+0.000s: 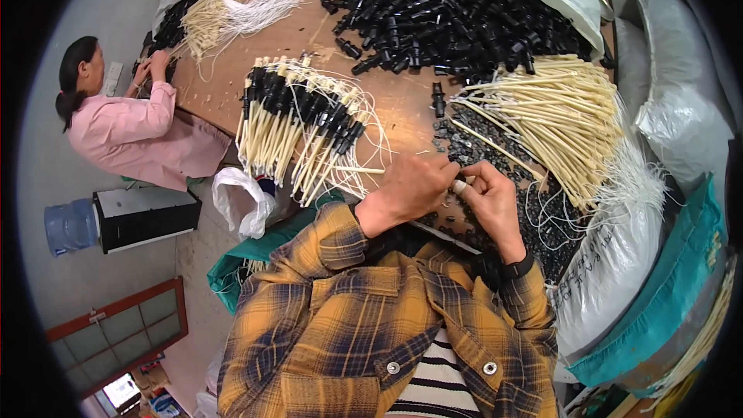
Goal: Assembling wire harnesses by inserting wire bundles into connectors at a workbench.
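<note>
Snag hazard: Fine white wires (381,125) loop over the black-sleeved tubes (272,93), close to the left cuff (340,226); a sideways sweep of that arm could hook a loop and drag tubes out of line.
Wristband hazard: The dark band (517,267) on the right wrist sits near further wire strands (631,190); drawing the arm outward could catch them.
Small-part hazard: Tiny dark pieces (481,141) lie loose on the table (406,97) around the right hand and toward the near edge; a forearm brushing them could spill some. A dropped piece could be hard to find among them.
Tube-bundle hazard: The cream tubes (561,120) to the right overlap the tiny pieces; a knock could make the bundle slide or fan out.
Left hand (418,186): Fingers curled inward, tips meeting the right fingertips; a single cream tube (360,169) points into its wrist side. The palm is hidden, so a grip on the tube cannot be confirmed.
Right hand (494,200): Thumb, with a pale cover (459,186), and forefinger drawn close together; whether anything is pinched between them cannot be told.
Work position: The lone tube lies level, left of the joined hands, beside the black-sleeved tubes.
</note>
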The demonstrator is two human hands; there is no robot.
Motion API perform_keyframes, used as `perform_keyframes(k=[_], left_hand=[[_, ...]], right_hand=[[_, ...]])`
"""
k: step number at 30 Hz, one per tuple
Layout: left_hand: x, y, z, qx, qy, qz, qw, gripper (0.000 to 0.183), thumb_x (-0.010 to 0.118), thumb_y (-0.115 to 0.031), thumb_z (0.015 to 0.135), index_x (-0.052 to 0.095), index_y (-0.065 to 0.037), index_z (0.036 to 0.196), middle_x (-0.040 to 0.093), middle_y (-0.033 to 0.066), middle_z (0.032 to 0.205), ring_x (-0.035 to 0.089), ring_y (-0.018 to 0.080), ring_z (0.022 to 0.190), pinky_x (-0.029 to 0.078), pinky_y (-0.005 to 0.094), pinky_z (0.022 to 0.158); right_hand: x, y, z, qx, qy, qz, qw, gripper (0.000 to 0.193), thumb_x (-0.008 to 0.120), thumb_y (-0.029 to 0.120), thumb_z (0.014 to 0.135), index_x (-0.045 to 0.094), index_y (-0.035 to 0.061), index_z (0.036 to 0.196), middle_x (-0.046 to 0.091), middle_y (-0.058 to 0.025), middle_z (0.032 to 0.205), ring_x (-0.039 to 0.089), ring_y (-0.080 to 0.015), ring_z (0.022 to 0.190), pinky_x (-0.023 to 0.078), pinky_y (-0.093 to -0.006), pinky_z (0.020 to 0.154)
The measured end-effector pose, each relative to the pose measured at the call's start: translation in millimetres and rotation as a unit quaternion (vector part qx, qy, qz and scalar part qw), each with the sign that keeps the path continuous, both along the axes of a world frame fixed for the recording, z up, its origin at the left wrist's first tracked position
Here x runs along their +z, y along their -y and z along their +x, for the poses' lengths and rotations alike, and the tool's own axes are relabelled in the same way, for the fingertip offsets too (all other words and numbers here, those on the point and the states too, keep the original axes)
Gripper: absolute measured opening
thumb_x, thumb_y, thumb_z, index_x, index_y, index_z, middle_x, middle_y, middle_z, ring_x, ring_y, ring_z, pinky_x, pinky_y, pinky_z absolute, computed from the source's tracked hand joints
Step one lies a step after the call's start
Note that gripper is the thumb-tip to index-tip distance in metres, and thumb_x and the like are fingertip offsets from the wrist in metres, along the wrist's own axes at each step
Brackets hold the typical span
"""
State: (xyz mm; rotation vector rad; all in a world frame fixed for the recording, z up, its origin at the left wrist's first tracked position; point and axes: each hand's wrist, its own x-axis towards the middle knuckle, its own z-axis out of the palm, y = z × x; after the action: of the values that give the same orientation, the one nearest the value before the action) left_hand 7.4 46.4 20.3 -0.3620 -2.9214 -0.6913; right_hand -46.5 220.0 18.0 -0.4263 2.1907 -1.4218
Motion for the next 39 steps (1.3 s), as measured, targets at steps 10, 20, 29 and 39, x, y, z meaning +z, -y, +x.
perform_keyframes(k=[10, 20, 29, 39], left_hand=[[12, 120, 25, 0.312, -0.205, -0.116, 0.921, 0.022, 0.069, -0.015, 0.069, 0.065, -0.009, 0.090, 0.064, 0.0055, 0.089, 0.059, 0.0257, 0.090, 0.036, 0.0456, 0.091], [-39, 62, -62, 0.069, -0.187, 0.022, 0.980, 0.034, 0.064, 0.000, 0.073, 0.069, -0.010, 0.105, 0.064, 0.0084, 0.112, 0.057, 0.0285, 0.108, 0.047, 0.0386, 0.093], [-51, 60, -77, 0.078, -0.065, 0.095, 0.990, 0.022, 0.067, -0.017, 0.079, 0.068, -0.016, 0.101, 0.055, 0.0031, 0.082, 0.048, 0.0232, 0.087, 0.037, 0.0374, 0.079], [-17, 60, -40, 0.081, 0.165, 0.214, 0.959, 0.014, 0.063, -0.008, 0.085, 0.061, -0.009, 0.099, 0.057, 0.0082, 0.079, 0.054, 0.0271, 0.080, 0.043, 0.0375, 0.075]], right_hand=[[-2, 3, -10, 0.022, -0.290, -0.064, 0.955, 0.020, 0.071, 0.004, 0.078, 0.069, 0.0022, 0.097, 0.068, -0.0127, 0.094, 0.067, -0.0249, 0.081, 0.052, -0.0314, 0.071], [-23, -34, -54, -0.014, -0.391, 0.241, 0.888, 0.008, 0.067, 0.008, 0.077, 0.066, 0.0068, 0.085, 0.062, -0.0122, 0.080, 0.062, -0.0351, 0.072, 0.048, -0.0434, 0.062], [-15, -40, -52, 0.004, -0.369, 0.203, 0.907, 0.010, 0.067, 0.009, 0.080, 0.065, 0.0041, 0.089, 0.065, -0.0140, 0.082, 0.061, -0.0343, 0.068, 0.047, -0.0403, 0.059], [-6, -39, -25, 0.083, -0.329, 0.086, 0.937, 0.024, 0.067, 0.009, 0.085, 0.070, 0.0078, 0.109, 0.060, -0.0089, 0.071, 0.059, -0.0240, 0.056, 0.044, -0.0323, 0.051]])
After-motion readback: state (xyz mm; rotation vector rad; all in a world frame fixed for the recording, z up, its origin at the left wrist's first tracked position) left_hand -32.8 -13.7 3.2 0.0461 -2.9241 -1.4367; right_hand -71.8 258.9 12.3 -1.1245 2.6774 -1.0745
